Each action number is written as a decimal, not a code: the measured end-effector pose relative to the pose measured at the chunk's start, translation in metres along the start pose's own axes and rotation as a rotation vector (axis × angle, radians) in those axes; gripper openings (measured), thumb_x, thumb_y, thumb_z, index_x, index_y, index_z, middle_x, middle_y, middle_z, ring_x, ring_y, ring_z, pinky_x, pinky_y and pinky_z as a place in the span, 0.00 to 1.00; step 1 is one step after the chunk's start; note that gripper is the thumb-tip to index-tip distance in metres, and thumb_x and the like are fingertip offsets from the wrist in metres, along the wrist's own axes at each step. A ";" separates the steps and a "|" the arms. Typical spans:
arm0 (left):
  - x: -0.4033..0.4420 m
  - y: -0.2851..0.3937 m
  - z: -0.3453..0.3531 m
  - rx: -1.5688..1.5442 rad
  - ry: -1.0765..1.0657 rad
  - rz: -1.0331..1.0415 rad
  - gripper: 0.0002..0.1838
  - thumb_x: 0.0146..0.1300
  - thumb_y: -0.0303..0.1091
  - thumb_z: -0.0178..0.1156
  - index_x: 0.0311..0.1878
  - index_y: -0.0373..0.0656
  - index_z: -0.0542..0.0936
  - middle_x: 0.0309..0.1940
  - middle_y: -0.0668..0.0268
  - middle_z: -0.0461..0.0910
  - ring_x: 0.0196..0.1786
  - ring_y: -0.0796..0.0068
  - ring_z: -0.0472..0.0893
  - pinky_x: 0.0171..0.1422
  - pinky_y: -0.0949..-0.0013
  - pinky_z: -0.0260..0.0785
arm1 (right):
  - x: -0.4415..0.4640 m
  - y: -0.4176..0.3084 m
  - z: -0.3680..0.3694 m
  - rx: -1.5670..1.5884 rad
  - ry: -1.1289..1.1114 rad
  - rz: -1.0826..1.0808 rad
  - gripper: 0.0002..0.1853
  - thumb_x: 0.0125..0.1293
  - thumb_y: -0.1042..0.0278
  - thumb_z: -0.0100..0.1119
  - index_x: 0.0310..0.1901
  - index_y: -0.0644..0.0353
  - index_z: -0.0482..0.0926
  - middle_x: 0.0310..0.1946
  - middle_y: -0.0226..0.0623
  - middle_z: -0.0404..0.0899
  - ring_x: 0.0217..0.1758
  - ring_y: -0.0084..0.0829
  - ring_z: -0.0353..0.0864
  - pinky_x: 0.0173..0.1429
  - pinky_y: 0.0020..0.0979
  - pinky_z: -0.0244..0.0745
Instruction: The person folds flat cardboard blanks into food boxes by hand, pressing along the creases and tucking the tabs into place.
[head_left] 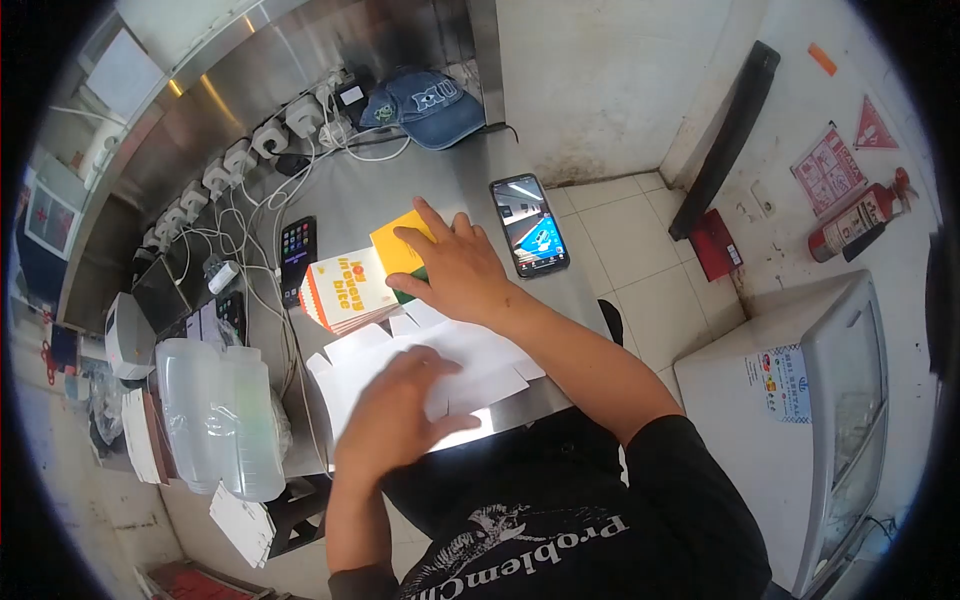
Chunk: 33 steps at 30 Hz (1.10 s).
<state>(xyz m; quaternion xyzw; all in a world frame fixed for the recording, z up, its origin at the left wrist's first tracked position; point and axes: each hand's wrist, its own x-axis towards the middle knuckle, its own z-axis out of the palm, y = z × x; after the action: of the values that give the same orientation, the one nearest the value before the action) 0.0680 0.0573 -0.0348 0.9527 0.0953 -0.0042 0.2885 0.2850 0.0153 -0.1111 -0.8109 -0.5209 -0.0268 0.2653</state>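
Note:
My right hand (460,262) is on a yellow and green carton piece (398,246), its thumb at the near edge and its fingers over the top. Touching that piece on the left is a stack of white cartons (352,288) printed with orange and yellow lettering. White die-cut card sheets (478,362) lie flat on the steel table, nearer my body. Over their left part is my left hand (395,405), slightly blurred, with thumb and fingers apart and nothing visible between them.
A lit phone (530,226) lies at the table's right edge. Another phone (298,258) is beside tangled white cables (262,215). A blue cap (425,108) sits at the back. Clear plastic containers (225,420) stand at the left. A white freezer (760,400) is at the right.

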 end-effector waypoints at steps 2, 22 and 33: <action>0.002 0.013 0.007 0.065 -0.076 -0.037 0.33 0.54 0.49 0.87 0.62 0.46 0.88 0.59 0.56 0.84 0.65 0.48 0.85 0.70 0.52 0.78 | 0.002 -0.002 -0.003 0.016 -0.044 0.010 0.38 0.78 0.31 0.63 0.78 0.48 0.80 0.89 0.51 0.60 0.62 0.51 0.77 0.68 0.48 0.73; -0.021 0.023 -0.023 -0.277 0.350 -0.032 0.05 0.70 0.18 0.71 0.46 0.34 0.87 0.38 0.57 0.89 0.38 0.69 0.89 0.50 0.67 0.84 | -0.129 -0.007 -0.098 0.298 0.748 -0.353 0.29 0.69 0.54 0.81 0.66 0.53 0.79 0.69 0.48 0.81 0.69 0.55 0.77 0.65 0.51 0.81; -0.060 0.054 0.007 -0.920 1.069 -0.012 0.30 0.69 0.34 0.78 0.68 0.30 0.77 0.60 0.54 0.86 0.60 0.63 0.87 0.72 0.61 0.78 | -0.116 -0.061 -0.072 0.422 0.722 -0.710 0.15 0.65 0.67 0.83 0.52 0.50 0.91 0.62 0.35 0.86 0.65 0.38 0.87 0.62 0.40 0.92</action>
<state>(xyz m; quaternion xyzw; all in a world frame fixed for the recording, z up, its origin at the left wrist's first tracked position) 0.0198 -0.0017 -0.0071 0.6051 0.2214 0.5034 0.5756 0.1964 -0.0946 -0.0614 -0.4538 -0.6324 -0.2862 0.5587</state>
